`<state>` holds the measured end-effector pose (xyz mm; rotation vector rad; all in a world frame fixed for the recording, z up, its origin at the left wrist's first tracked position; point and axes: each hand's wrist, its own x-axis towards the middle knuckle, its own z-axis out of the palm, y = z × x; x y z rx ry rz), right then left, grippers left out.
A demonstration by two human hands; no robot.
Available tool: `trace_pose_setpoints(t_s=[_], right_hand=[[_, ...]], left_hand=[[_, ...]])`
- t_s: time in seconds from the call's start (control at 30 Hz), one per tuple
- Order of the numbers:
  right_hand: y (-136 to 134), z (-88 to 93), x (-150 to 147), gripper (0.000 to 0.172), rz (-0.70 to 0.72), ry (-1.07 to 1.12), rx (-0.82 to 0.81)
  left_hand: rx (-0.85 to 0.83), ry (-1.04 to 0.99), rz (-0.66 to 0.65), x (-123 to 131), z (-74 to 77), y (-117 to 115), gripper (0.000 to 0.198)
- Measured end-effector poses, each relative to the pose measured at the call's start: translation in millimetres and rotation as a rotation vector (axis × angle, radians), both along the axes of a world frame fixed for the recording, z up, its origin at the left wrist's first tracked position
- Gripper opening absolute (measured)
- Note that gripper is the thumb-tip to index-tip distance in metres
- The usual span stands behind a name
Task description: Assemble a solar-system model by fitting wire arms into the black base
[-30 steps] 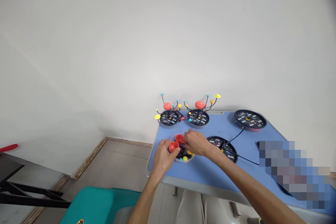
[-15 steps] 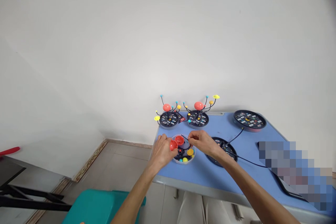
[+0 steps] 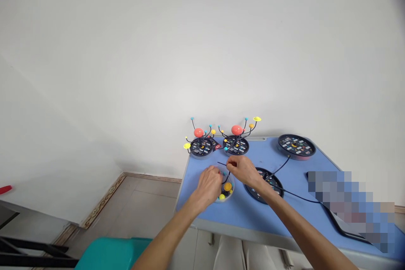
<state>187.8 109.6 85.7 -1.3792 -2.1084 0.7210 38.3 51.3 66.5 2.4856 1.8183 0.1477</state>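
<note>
My left hand (image 3: 210,183) reaches over a clear round tub (image 3: 233,190), fingers curled down at its far side. A bit of red shows at its fingertips, but what they grip is hidden. Inside the tub lie a yellow-orange disc piece (image 3: 227,186), a yellow ball (image 3: 222,197) and dark parts. Just to the right, my right hand (image 3: 243,169) pinches a thin black rod (image 3: 222,163), whose end sticks out leftwards above the tub. Below my right wrist sits a black round base (image 3: 257,194) with long black arms attached.
Two planet models with coloured balls, a left one (image 3: 198,133) and a right one (image 3: 236,130), stand at the back of the blue table (image 3: 228,217). Another round base (image 3: 296,145) is at the back right. A blurred-out device lies at right; a teal stool (image 3: 110,253) is lower left.
My left hand has moved right and down into the tub, covering the red half-shells seen before. The black rod now sticks out further clear of the tub. The view has shifted slightly.
</note>
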Motion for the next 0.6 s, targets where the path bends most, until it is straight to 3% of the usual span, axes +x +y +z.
trace_pose_setpoints(t_s=[0.13,0.23,0.4,0.6], right_hand=[[-2.7,-1.4,7.1,0.020,-0.022,0.109,-0.031],[-5.8,-1.7,10.4,0.020,0.005,0.187,-0.061],[-15.8,4.0,13.0,0.020,0.027,0.333,-0.104],[-32.8,13.2,23.1,0.022,-0.024,0.562,-0.211]], left_hand=[[0.001,-0.042,0.005,13.2,-25.2,12.1,0.024],[-0.009,-0.117,0.020,17.6,-30.3,16.2,0.022],[-0.028,-0.362,0.101,9.3,-12.0,18.1,0.015],[-0.075,-0.894,0.211,-15.6,11.2,9.2,0.017]])
